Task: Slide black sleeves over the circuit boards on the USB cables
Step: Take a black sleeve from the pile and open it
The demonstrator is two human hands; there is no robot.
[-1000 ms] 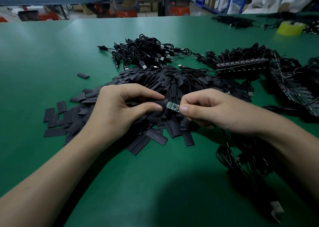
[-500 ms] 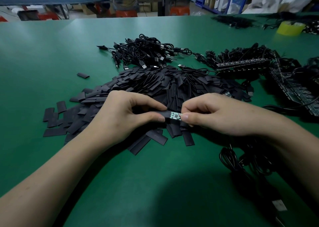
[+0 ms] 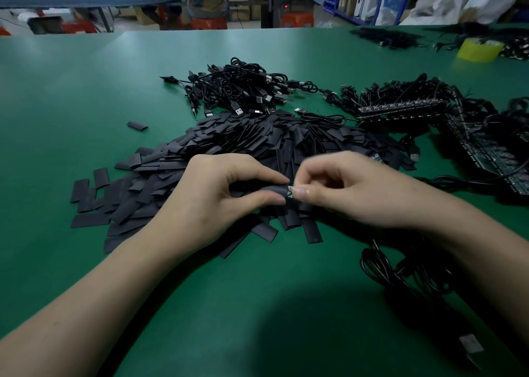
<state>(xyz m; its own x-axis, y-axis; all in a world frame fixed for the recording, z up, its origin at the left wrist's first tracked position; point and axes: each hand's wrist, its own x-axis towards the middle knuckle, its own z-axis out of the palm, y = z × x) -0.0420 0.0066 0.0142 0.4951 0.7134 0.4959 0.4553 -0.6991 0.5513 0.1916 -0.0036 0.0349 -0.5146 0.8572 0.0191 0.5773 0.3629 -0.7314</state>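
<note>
Above the near edge of the sleeve pile (image 3: 257, 142), in the head view, the left grip (image 3: 217, 193) is closed around 1 black sleeve (image 3: 273, 190), thumb below and fingers curled over the top. The right grip (image 3: 343, 187) pinches the tail end of the circuit board (image 3: 289, 192) between thumb and forefinger. The 2 thumbs nearly touch, and only a sliver of board shows between them, held just over the green tabletop (image 3: 86, 90). The cable (image 3: 400, 270) seems to trail off under the right wrist into a loose coil, its USB plug (image 3: 469, 345) lying near the bottom right corner.

The sleeve looks light, thin and soft: it flattens readily, so squeezing hard would likely close its mouth and jam the board. A light hold on its edges, behind the mouth, should keep it open. The board is small, stiff and probably fragile at its solder joints, so it is best held by its bare end or its long edges, not pushed by the cable, which would simply buckle.

Against the frame 0.5 s earlier, far less board is exposed: the sleeve has ridden further over it and the thumbs have closed together. At 1 s earlier most of the board lay bare and tilted.
</note>
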